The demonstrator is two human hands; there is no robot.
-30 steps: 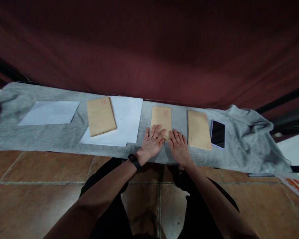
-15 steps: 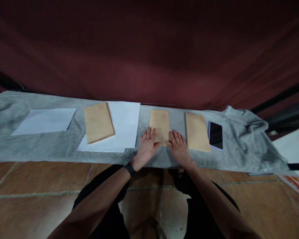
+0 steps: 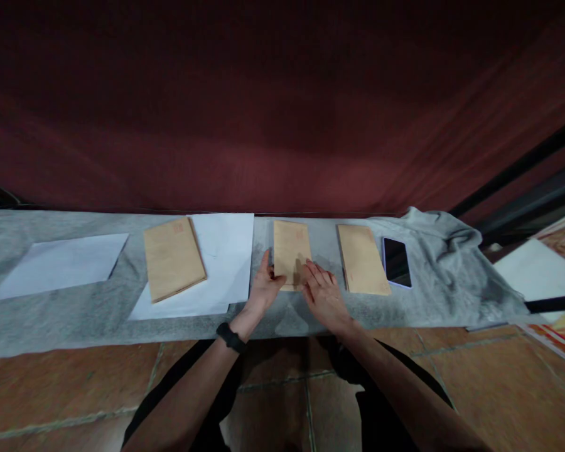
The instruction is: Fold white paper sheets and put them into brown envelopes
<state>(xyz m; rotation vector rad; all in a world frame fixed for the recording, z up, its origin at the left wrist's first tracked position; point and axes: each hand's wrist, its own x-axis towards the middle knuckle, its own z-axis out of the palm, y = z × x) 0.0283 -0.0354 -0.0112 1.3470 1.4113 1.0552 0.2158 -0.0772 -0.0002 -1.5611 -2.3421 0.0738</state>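
A brown paper envelope with a faint red print near its top lies flat on grey cloth in front of me. My left hand is beside its lower left edge, fingers pointing up and apart, with the thumb over the envelope's lower left corner. At the lower right edge, my right hand rests with fingers stretched out, their tips touching the paper. A stack of similar envelopes lies to the left, partly over white paper sheets. More brown envelopes lie to the right of my right hand.
A phone with a dark screen lies right of the envelopes. White paper is at the far left. The grey cloth bunches up at the right end. A dark red curtain hangs behind; tiled floor shows below.
The view has shifted, so everything on the cloth sits lower and slightly left. My left fingers have moved off the envelope's face to its left side, with the thumb on its corner.
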